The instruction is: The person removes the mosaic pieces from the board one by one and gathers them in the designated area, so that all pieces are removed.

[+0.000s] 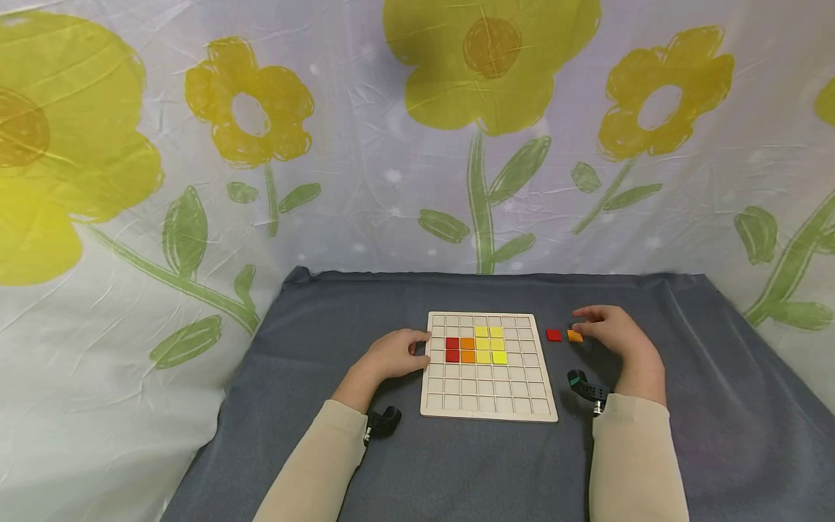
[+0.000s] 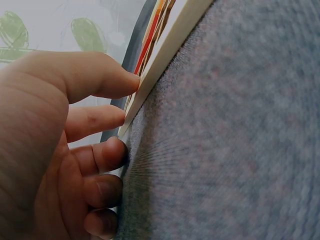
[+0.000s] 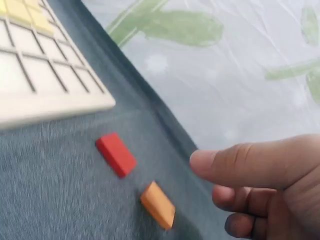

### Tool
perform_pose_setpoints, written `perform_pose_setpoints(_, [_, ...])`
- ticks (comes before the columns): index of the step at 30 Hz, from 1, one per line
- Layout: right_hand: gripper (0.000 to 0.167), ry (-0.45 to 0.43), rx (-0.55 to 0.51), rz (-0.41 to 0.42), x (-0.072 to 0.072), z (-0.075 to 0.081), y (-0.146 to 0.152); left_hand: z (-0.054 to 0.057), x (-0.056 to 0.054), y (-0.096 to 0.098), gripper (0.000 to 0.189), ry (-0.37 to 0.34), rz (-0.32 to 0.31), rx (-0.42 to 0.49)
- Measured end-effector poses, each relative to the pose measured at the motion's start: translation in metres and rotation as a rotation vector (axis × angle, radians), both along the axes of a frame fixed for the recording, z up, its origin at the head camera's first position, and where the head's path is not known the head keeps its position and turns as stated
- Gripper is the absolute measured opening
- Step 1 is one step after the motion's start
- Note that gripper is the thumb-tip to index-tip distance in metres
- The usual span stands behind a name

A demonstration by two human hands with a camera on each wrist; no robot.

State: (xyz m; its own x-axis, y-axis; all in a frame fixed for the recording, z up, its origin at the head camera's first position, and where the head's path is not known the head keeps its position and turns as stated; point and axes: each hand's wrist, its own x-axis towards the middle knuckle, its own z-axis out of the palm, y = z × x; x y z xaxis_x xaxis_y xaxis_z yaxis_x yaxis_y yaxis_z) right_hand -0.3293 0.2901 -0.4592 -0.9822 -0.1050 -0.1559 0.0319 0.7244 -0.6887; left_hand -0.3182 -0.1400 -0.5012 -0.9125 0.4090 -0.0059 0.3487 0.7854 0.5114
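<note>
Right hand (image 1: 609, 333): nothing held, thumb and fingers slightly parted by the orange tile (image 1: 574, 337), right of centre in the frame. Tile best pinched lightly by opposite edges. Red tile (image 1: 553, 336) sits just beside it, boardward; should be cleared, not knocked. Board (image 1: 489, 407), centre frame, is touched at its left edge by left hand (image 1: 390, 355), fingers relaxed. Yellow tiles (image 1: 498, 344) are seated in its upper-middle cells.

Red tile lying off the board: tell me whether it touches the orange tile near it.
Apart. The right wrist view shows a strip of grey cloth between the red tile and the orange tile.
</note>
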Motion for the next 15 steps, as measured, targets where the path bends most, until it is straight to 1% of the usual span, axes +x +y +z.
perform_pose_setpoints(7, [0.054,0.095,-0.022,0.064,0.001,0.013,-0.017,0.0,0.0,0.0,0.056,0.004,-0.003,-0.004])
perform_pose_setpoints(10, [0.053,0.116,-0.024,0.075,0.001,0.018,-0.026,-0.001,-0.001,0.0,0.056,-0.001,-0.003,-0.003])
perform_pose_setpoints(15, [0.047,0.137,-0.054,0.096,0.0,0.024,-0.04,-0.002,-0.001,-0.001,0.056,-0.004,-0.005,-0.002])
